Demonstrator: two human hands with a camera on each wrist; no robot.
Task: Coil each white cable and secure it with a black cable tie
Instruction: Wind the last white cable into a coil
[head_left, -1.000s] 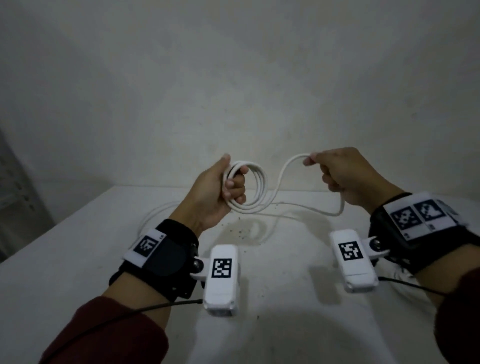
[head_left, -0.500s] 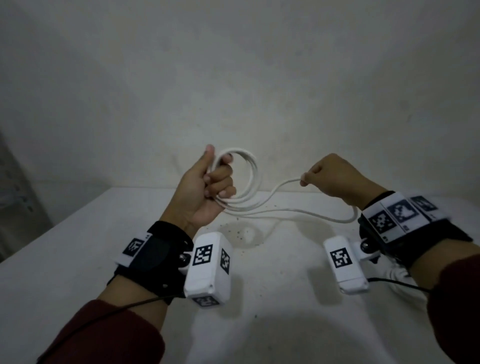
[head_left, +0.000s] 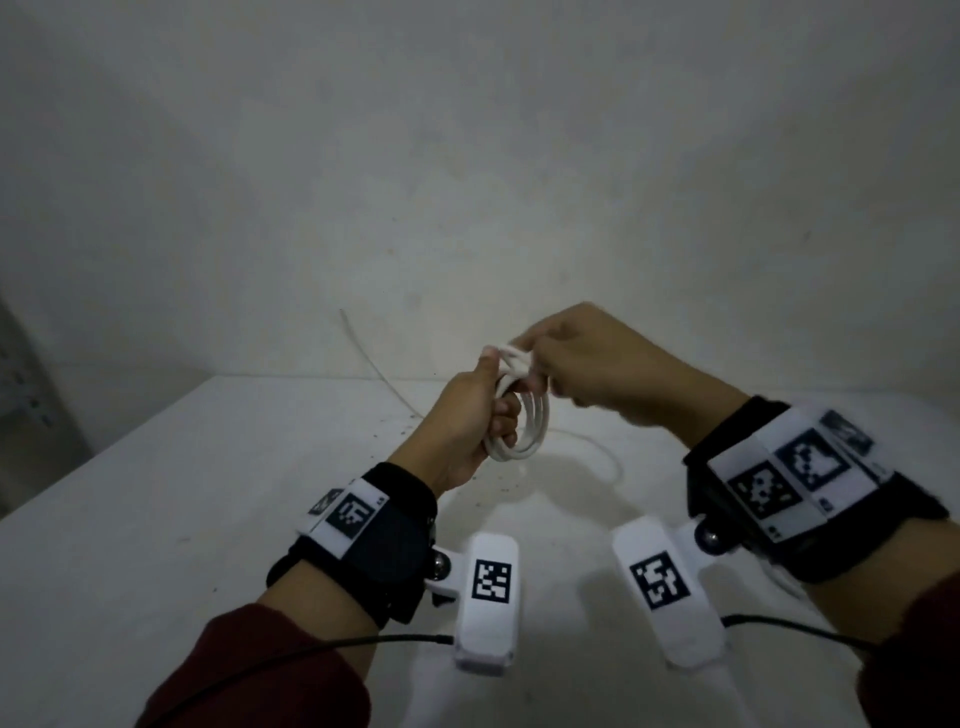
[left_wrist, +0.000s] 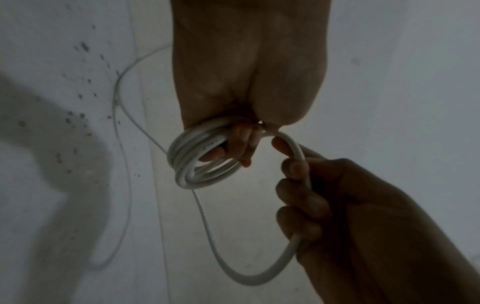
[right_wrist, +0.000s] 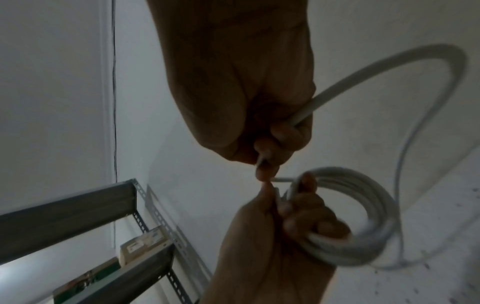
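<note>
My left hand (head_left: 470, 421) grips a coil of several loops of white cable (head_left: 530, 426) above the white table (head_left: 208, 493); its fingers (left_wrist: 239, 144) curl through the loops (left_wrist: 197, 164). My right hand (head_left: 582, 364) pinches the free run of the same cable (left_wrist: 298, 156) and holds it against the top of the coil, right beside the left thumb. From the right fist a loose loop (right_wrist: 389, 67) swings out and down. A thin tail of cable (head_left: 384, 379) trails off behind the left hand. No black cable tie is visible in any view.
A slack length of white cable (head_left: 597, 452) lies on the table under the hands. Dark specks (head_left: 410, 431) dot the tabletop. A metal shelf rack (right_wrist: 103, 236) with small boxes stands to the left against the wall (head_left: 467, 182).
My right hand has swung left from about a hand's width away to the top of the coil, bringing the cable with it. The left hand kept its grip and dropped slightly.
</note>
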